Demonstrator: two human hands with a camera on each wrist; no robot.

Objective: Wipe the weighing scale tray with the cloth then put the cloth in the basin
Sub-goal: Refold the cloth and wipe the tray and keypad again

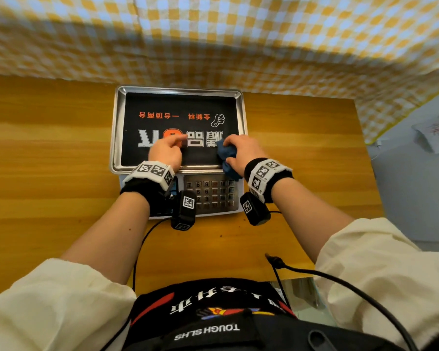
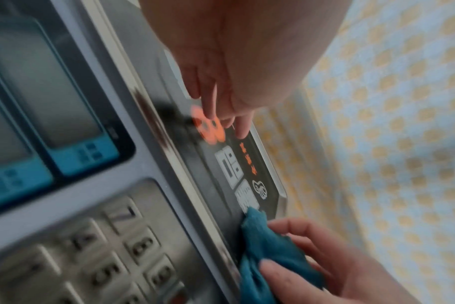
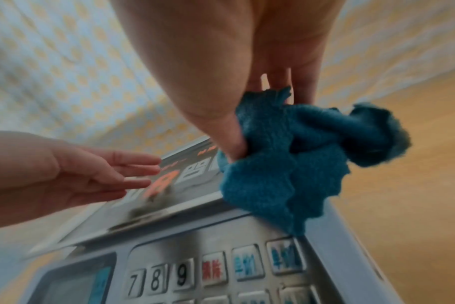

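Observation:
The weighing scale's steel tray [image 1: 115, 127] carries a black mat printed with white and orange characters, on the wooden table. My right hand [image 1: 241, 150] grips a bunched blue cloth [image 1: 227, 158] over the tray's near right corner; the cloth [image 3: 286, 164] hangs down past the tray's front rim onto the keypad edge. My left hand [image 1: 166, 150] hovers over the tray's near middle with straight fingers [image 2: 240, 127] reaching to the orange figure on the mat. In the left wrist view the cloth [image 2: 268, 246] lies against the tray's rim. No basin is in view.
The scale's keypad [image 1: 211, 196] and display sit right below my wrists. A yellow and blue checked cloth [image 1: 213, 36] hangs behind the table. Black cables [image 1: 340, 282] run from my wrists to my waist. The table's right edge [image 1: 368, 158] borders a pale floor.

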